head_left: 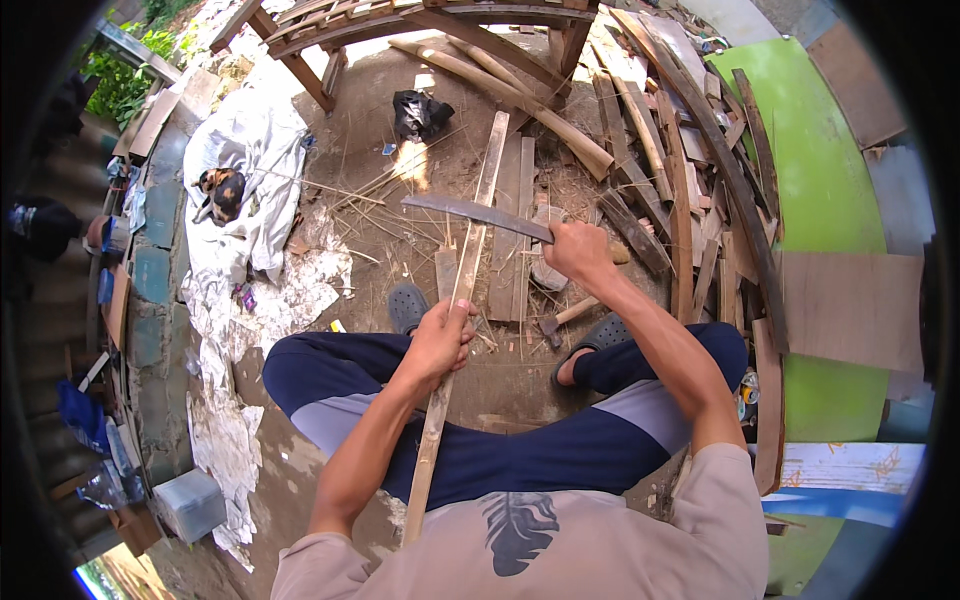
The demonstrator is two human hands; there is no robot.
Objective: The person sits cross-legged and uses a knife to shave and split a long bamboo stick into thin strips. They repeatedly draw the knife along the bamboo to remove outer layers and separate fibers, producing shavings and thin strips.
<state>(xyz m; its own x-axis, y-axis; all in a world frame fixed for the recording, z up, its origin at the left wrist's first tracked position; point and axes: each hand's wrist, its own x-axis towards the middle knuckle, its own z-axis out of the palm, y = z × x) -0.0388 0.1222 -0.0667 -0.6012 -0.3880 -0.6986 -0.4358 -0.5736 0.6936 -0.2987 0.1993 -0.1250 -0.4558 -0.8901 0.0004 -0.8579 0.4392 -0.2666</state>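
Wood strip (469, 264) is slanting through the middle of the view, its far end pointing to twelve o'clock and its near end reaching the shirt (620, 540) between six and seven. The left hand (440, 338), toward half past seven, is grasping it with curled fingers. The right hand (580, 250), toward two, is clenching a large knife (450, 206), fingers wrapping the handle; the blade is pointing to eleven and crossing over the strip, though whether it is touching cannot be told. Work seems partway along: the strip is showing a fairly flat, pale face and running in one length, with no cut visibly going through; how much trimming is remaining is unclear. Farther out, a hammer (576, 310) is lying just past three, boards (503, 285) are lying at one, a black bag (420, 114) is resting at eleven, a bench (430, 20) is standing at twelve, a wood pile (683, 215) is sprawling at two, and white cloth (245, 140) is spreading at ten.
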